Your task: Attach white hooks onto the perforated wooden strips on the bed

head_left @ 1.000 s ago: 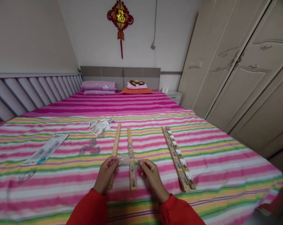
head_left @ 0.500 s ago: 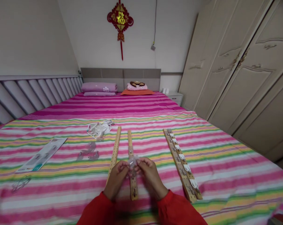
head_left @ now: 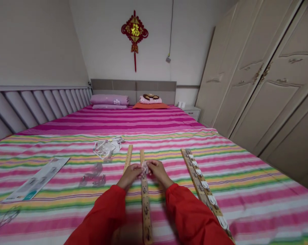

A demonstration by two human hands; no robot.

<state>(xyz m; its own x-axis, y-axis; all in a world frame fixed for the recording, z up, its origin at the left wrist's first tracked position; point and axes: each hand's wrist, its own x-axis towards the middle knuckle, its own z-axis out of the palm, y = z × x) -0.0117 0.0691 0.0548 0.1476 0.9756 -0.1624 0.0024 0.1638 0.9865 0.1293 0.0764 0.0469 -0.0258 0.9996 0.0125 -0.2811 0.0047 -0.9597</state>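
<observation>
Both hands pinch a clear adhesive hook (head_left: 144, 167) between them, its small metal hook showing in the middle. My left hand (head_left: 131, 173) grips its left edge with closed fingers. On the other edge, my right hand (head_left: 157, 170) has thumb and fingers pressed together. The clear hook is at the upper part of a narrow wooden strip (head_left: 146, 197); whether it touches the wood I cannot tell. Several metal hooks sit along this strip nearer to me. A second wooden strip with small holes (head_left: 129, 156) lies just left, partly hidden behind my left hand.
Two wooden strips (head_left: 194, 175) with metal and white hooks lie on the right. Several loose clear hooks (head_left: 96, 170), a pile of plastic wrappings (head_left: 108, 148), a flat package (head_left: 39, 178) and a wire-like tangle (head_left: 8, 216) rest leftward on the striped sheet (head_left: 245, 190).
My hands have moved farther along the middle strip, toward its far end, carrying the clear hook. The camera view has shifted, so the bed items appear lower in the picture.
</observation>
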